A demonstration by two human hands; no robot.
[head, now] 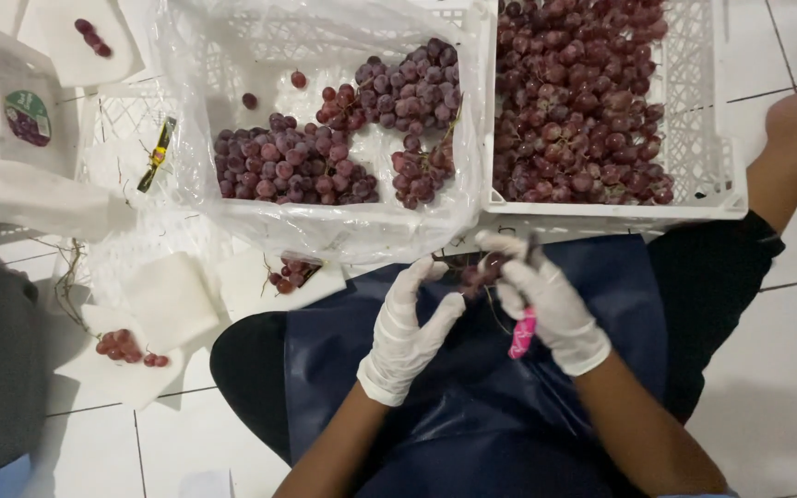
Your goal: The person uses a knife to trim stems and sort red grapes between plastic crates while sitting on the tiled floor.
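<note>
The left hand [408, 327], in a white glove, pinches a small bunch of red grapes [480, 275] over the blue apron [472, 397]. The right hand [551, 309], gloved too, is wrapped tight around pink-handled scissors [522, 334], touching the bunch. Just past them sit two white crates [707, 198] full of grapes.

Open above the dark apron [472, 406] around both hands. Blocked ahead by the bag-lined crate [325, 221] and the full grape crate [703, 198]; cluttered leftward with paper sheets [168, 300] on the floor.
</note>
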